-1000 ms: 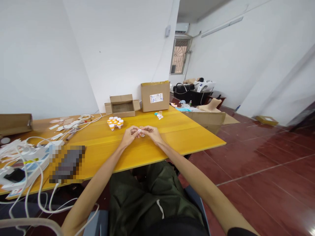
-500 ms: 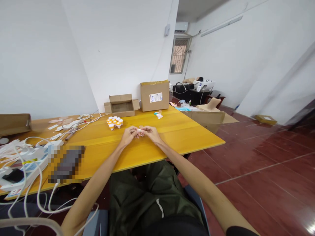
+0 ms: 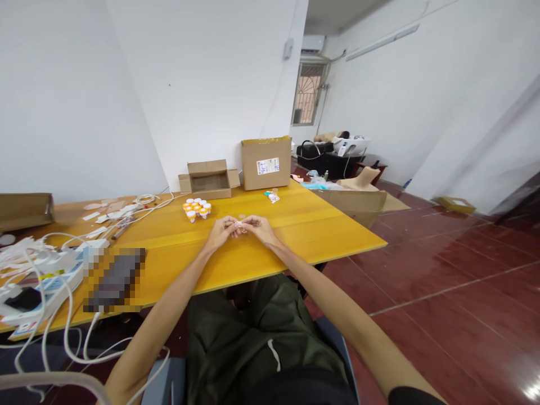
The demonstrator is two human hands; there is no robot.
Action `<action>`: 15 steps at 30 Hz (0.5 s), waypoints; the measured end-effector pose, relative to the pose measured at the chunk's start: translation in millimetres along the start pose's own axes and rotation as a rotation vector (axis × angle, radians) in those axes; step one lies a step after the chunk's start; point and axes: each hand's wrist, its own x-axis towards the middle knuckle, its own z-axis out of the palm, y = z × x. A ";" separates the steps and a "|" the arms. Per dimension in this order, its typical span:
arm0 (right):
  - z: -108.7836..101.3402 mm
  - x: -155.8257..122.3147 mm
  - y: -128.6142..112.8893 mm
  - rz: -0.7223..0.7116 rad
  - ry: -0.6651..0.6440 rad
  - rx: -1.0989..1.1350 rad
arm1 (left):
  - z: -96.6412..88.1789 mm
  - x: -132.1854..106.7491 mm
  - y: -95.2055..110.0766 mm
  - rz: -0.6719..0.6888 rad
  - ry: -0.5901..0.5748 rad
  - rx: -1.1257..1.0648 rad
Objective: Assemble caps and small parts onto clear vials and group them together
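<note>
My left hand (image 3: 223, 232) and my right hand (image 3: 260, 228) meet over the middle of the yellow table (image 3: 295, 225). Between their fingertips they pinch a small white object (image 3: 239, 224), too small to make out. Behind the hands stands a cluster of several small white bottles with orange caps (image 3: 197, 208). A few small items (image 3: 273, 196) lie farther back to the right.
An open cardboard box (image 3: 208, 179) and a closed one (image 3: 266, 163) stand at the table's back edge. White cables and devices (image 3: 40, 264) cover the left end, beside a blurred patch (image 3: 115, 279). More boxes and gear sit on the red tile floor (image 3: 442, 270) at right.
Both hands stay joined on the small object with only slight finger movement. The view has shifted a little.
</note>
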 end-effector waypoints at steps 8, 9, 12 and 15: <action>-0.9 0.0 3.1 -0.027 0.025 -0.064 | 1.0 0.2 4.1 0.033 0.044 -0.013; -0.8 0.0 3.3 -0.041 0.042 -0.091 | 1.0 0.3 4.6 0.044 0.064 -0.020; -0.5 -0.2 3.0 -0.097 0.101 -0.237 | 0.9 0.2 5.7 0.068 0.122 -0.048; 0.9 -1.4 1.0 -0.119 0.141 -0.467 | 0.4 -0.4 6.3 0.075 0.157 -0.055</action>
